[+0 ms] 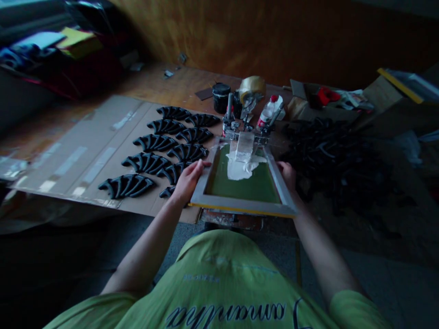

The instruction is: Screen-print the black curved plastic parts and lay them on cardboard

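Note:
A screen printing frame (pixel 243 204) lies in front of me, with a greenish mesh and pale borders. White ink (pixel 240 170) spreads over the upper part of its mesh, against a flat squeegee or scraper (pixel 244 145). My left hand (pixel 190 181) is closed at the frame's left side, thumb toward the rim. At the right side, my right hand (pixel 288 176) is closed round the edge; its lower fingers are hidden. The frame's far end meets a metal hinge clamp (pixel 233 132). What lies under the screen is mostly hidden.
Curved black pieces (pixel 127 186) lie in rows on a cardboard sheet (pixel 85 132) to the left. A dark heap of similar pieces (pixel 336 155) fills the right. Behind the clamp stand a black tub (pixel 221 97), a tape roll (pixel 252 87), a red-capped bottle (pixel 269 112) and an open carton (pixel 298 98).

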### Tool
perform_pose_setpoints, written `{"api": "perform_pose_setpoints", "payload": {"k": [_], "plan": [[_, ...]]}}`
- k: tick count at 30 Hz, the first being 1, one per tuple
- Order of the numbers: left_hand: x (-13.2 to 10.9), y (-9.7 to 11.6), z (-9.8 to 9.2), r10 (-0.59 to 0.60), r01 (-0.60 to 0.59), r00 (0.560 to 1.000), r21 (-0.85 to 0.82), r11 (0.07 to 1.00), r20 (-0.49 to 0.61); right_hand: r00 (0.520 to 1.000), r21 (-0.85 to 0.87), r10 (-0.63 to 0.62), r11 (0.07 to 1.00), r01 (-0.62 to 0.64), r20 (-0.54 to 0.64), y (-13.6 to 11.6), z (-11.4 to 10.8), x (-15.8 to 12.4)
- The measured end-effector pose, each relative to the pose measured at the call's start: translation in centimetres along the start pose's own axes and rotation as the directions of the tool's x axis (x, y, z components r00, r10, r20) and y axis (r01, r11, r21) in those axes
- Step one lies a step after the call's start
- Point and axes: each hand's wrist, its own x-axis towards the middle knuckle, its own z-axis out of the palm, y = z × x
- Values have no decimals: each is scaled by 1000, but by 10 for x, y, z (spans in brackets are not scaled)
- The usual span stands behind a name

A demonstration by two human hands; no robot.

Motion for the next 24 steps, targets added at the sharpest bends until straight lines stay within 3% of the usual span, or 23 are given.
{"api": "perform_pose_setpoints", "payload": {"k": [2,5,7,10,13,16,18,20,21,24], "plan": [[-9,-33,-2,-106,105,994,29,994,16,995,34,-4,999,8,-100,-11,-9,18],[-8,-75,-1,-157,157,988,69,985,-3,974,15,-184,982,188,-130,-55,-7,36],[-2,-94,0,-156,157,988,122,980,-18,961,-63,-274,960,272,-26,-85,1,38],[6,-108,-1,-164,165,986,177,970,-21,938,-147,-284,938,315,200,-109,17,24],[8,-115,-3,-178,176,984,200,964,-8,883,-178,-338,895,408,324,-107,24,-4],[8,-117,-2,-185,182,983,203,962,-4,783,-132,-496,808,575,374,-95,17,-26],[7,-117,-1,-184,183,983,199,963,-15,695,-49,-584,750,660,419,-88,9,-29],[6,-115,0,-186,187,982,198,962,-23,650,12,-614,731,682,447,-86,3,-24],[6,-113,1,-189,190,982,197,962,-25,663,16,-605,744,668,440,-86,2,-21],[3,-108,1,-188,190,982,184,964,-30,785,-62,-525,818,572,329,-91,9,-21]]}}
